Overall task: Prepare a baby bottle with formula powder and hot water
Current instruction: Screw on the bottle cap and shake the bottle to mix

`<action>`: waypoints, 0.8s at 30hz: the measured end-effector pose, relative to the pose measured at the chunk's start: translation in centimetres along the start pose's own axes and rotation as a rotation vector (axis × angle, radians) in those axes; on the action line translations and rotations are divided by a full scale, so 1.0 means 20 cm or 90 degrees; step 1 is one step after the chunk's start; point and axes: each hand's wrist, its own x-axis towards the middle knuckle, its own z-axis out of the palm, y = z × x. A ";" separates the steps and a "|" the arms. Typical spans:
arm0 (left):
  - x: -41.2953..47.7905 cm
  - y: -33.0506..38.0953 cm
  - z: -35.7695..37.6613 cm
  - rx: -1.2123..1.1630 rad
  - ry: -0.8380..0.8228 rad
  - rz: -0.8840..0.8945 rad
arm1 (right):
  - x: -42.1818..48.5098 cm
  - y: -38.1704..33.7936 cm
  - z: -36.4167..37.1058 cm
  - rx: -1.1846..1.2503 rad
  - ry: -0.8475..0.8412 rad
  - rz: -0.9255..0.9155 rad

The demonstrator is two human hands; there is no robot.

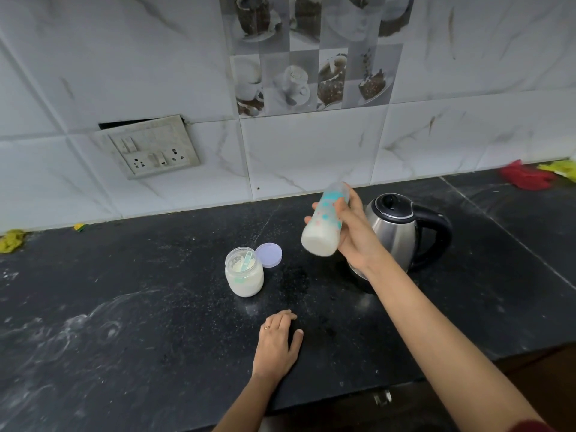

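Most of the job looks done, head view: right hand (352,235) wraps the bottle (324,222), tilted in the air in front of the kettle (402,229), milky white mix inside, top end too blurred to tell if capped. Left hand (277,341) holds nothing, fingers loosely bent on the counter (156,307). Likely left: finish mixing, close the open jar (244,272), scoop (247,260) inside, lid (269,255) just beside; nothing seems to block.
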 end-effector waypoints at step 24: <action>0.00 0.00 0.00 -0.001 -0.007 -0.007 | 0.01 0.01 0.04 0.008 0.058 -0.008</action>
